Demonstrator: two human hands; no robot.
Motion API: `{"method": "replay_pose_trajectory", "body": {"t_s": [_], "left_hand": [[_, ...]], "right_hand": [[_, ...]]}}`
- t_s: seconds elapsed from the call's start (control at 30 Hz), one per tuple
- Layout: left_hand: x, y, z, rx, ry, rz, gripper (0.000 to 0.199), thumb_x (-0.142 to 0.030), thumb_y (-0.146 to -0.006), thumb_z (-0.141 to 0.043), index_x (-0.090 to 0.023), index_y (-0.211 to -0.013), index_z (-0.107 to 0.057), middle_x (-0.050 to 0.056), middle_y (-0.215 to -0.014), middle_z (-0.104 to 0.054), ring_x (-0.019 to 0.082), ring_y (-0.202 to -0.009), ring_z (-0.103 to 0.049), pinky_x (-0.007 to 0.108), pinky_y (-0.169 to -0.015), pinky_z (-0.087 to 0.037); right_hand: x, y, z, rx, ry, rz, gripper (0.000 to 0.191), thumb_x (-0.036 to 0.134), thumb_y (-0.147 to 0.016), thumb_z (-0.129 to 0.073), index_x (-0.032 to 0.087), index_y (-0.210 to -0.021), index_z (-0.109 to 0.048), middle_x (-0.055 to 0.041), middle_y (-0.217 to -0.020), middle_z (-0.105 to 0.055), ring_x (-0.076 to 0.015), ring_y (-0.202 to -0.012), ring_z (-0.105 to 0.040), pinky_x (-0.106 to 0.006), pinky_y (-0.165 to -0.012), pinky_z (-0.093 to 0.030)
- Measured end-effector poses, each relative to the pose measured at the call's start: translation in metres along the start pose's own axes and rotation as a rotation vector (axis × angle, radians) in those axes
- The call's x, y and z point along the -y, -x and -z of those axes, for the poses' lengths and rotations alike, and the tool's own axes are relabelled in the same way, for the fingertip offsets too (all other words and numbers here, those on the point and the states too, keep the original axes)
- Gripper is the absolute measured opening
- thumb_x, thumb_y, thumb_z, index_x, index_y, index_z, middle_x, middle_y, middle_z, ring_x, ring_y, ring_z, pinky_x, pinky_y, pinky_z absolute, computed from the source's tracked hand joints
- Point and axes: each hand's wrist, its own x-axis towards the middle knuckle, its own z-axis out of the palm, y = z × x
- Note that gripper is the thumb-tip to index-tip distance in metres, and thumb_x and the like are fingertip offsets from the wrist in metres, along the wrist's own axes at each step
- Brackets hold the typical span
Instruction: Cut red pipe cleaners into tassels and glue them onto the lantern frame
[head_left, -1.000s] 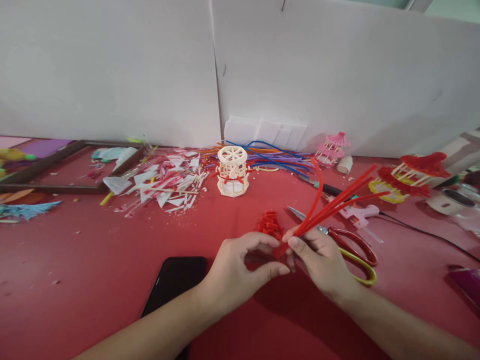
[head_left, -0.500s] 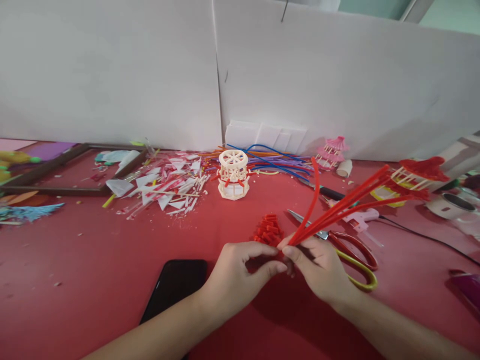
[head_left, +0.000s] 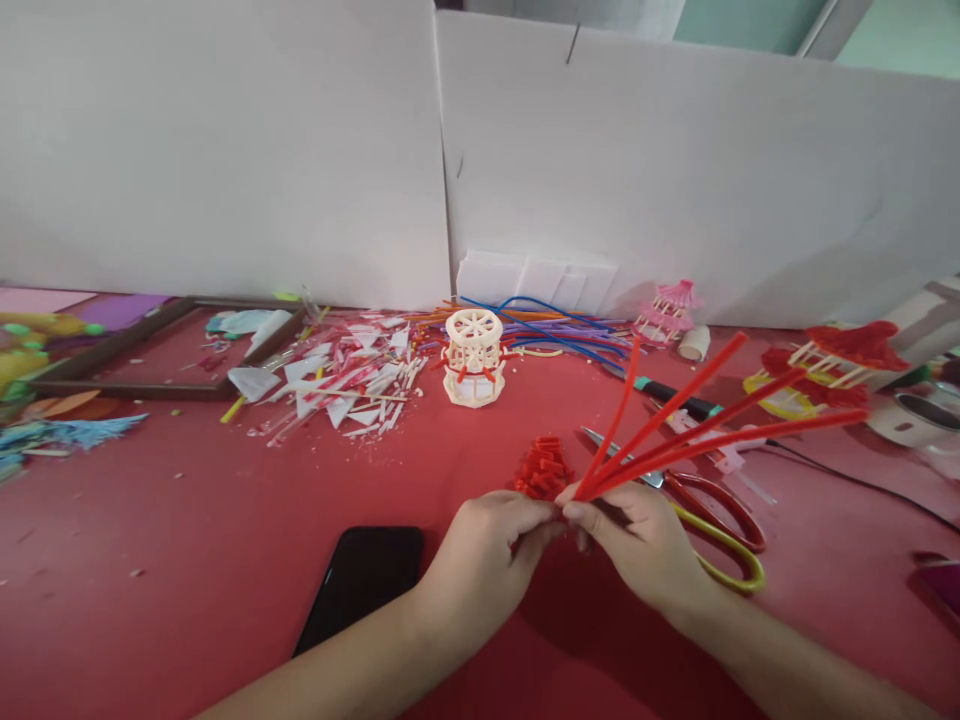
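Several long red fuzzy stems (head_left: 694, 440) fan out up and to the right from my right hand (head_left: 637, 535), which pinches them near their lower ends. My left hand (head_left: 491, 545) meets it there, thumb and fingers pressed together at the stem ends; what its fingertips grip is hidden. Just behind the hands lies a pile of short red pieces (head_left: 543, 467). Scissors with one red and one yellow handle (head_left: 724, 540) lie beside my right hand. Farther back stands a cream round openwork model (head_left: 474, 358) with red bits around its middle.
A black phone (head_left: 364, 580) lies left of my left forearm. White and pink scraps (head_left: 352, 380), a brown frame (head_left: 142, 390) and blue and purple stems (head_left: 555, 325) lie farther back. A pink glue gun (head_left: 709, 440) and a red-roofed model (head_left: 847, 350) are at right.
The red stems have spread wider apart. My left thumb and fingers have closed closer together beside the right hand. The whole view has shifted slightly.
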Motion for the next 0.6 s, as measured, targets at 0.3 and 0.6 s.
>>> {"method": "replay_pose_trajectory", "body": {"t_s": [0.3,0.6], "left_hand": [[0.0021,-0.0033,-0.0026,0.107,0.303,0.279,0.029,-0.032,-0.091,-0.057,-0.015,-0.077,-0.075,0.006,-0.071,-0.072,0.014,-0.059,-0.058,0.024,-0.055,-0.041],[0.0060,-0.0088,0.0055,-0.087,1.082,0.570,0.028,-0.041,-0.064,-0.088,-0.018,-0.076,-0.075,0.000,-0.077,-0.068,0.008,-0.065,-0.053,0.017,-0.058,-0.039]], "right_hand": [[0.0009,-0.0072,0.0014,0.029,-0.027,-0.007,0.020,0.039,-0.086,-0.067,0.023,-0.076,-0.075,0.0001,-0.067,-0.070,-0.0158,-0.065,-0.065,-0.027,-0.064,-0.052],[0.0046,0.0001,0.0019,-0.106,0.141,0.257,0.011,0.035,-0.084,-0.073,0.024,-0.086,-0.072,-0.0031,-0.081,-0.071,-0.0160,-0.071,-0.065,-0.026,-0.065,-0.053]]}}
